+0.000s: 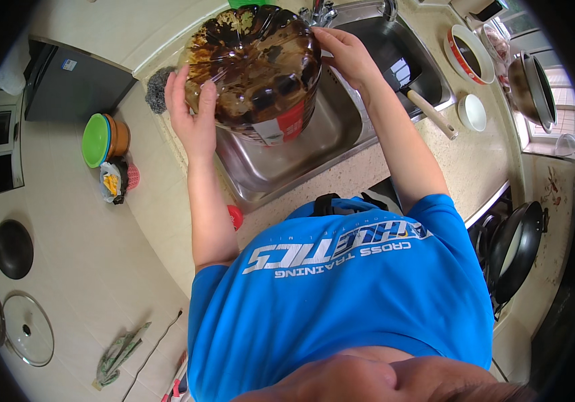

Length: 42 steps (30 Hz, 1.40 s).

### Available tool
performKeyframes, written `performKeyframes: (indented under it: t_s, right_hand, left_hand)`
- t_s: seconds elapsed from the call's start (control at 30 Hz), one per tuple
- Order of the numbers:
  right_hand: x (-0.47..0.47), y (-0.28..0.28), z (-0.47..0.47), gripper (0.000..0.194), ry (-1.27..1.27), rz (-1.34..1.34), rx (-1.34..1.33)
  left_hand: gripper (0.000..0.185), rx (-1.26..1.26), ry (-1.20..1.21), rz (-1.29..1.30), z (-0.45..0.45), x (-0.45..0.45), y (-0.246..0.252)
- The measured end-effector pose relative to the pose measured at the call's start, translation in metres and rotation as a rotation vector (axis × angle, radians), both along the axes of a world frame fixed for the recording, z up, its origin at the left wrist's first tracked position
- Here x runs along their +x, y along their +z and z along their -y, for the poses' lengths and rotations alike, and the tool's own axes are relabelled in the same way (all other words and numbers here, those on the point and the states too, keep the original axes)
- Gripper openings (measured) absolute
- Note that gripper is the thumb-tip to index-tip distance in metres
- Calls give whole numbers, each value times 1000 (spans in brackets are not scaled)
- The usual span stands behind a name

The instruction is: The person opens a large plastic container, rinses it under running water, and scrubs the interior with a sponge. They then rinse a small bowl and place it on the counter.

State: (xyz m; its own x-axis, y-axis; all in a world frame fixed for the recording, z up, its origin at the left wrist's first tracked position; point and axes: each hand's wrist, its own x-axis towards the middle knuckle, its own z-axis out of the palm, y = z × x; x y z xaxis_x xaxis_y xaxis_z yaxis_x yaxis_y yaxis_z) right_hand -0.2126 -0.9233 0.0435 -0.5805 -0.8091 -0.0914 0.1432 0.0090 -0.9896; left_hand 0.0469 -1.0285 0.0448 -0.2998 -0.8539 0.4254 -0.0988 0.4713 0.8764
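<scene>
A large clear plastic jar [259, 70], bearing a red and white label, is upside down or steeply tilted over the left basin of a stainless steel sink [327, 145]. Its ribbed base faces me, with dark brown matter showing through the plastic. My left hand [194, 108] holds its left side, thumb on the base. On the right side, my right hand [345, 55] grips near the base's edge. The jar's mouth is hidden beneath it. A red round lid or cap [235, 217] is partly visible by my left forearm.
A pan with a pale handle [430, 113] rests in the right basin. A white bowl [472, 112] and a red-rimmed bowl [468, 54] stand on the right counter. Grey scouring wool [158, 90] lies left of the jar; taps [320, 12] rise behind the sink. A wok [516, 254] is on the stove.
</scene>
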Motion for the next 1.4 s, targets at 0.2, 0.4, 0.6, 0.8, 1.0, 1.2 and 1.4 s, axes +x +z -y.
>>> performKeyframes:
  t_s: [0.2,0.4,0.6,0.8,1.0,1.2,1.4]
  right_hand:
    - [-18,-23,1,39,-89,2,38]
    - [-12,-15,13,45,-79,-25,-48]
    - [-11,-18,37,44,-41,-122,-174]
    - [-11,-34,3,36,-39,-108,-62]
    - [-14,-90,-77,30,-1,-333,128]
    - [4,-103,-140,21,-53,-452,152]
    - [15,-102,-172,19,-80,-389,198]
  left_hand:
    - [46,-219,-17,142,-18,-15,9]
    - [67,-282,-55,227,-30,-9,11]
    - [83,-453,-70,393,-36,19,11]
    - [79,-335,20,310,-34,54,0]
    - [71,-216,1,257,-21,67,-7]
    - [63,-109,-84,211,-15,69,-8]
    - [51,-94,-181,217,-11,73,-1]
